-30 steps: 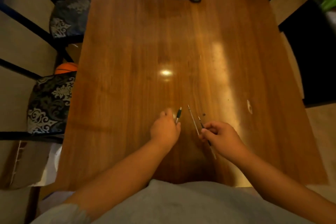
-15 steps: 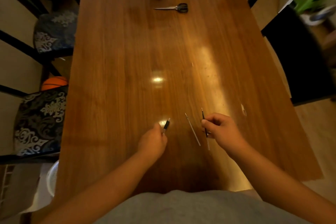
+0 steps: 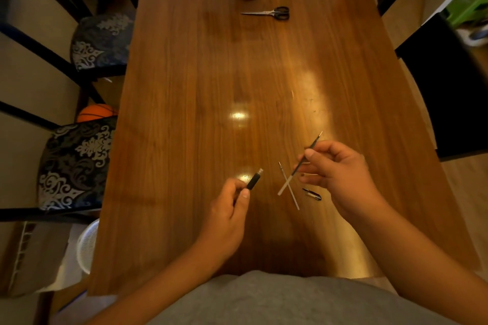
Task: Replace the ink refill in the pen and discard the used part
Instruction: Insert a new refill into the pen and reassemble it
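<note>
Low centre of frame, the left hand grips the barrel and the right hand pinches a refill; ideally, align the refill's end with the barrel mouth before sliding it in.

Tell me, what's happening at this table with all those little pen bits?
A person is taking a pen apart to swap its ink. The left hand holds the black pen barrel, its open end up. The right hand pinches a thin ink refill above the wooden table. A second refill and a small dark pen piece lie on the table between the hands. Nothing is reassembled yet.
</note>
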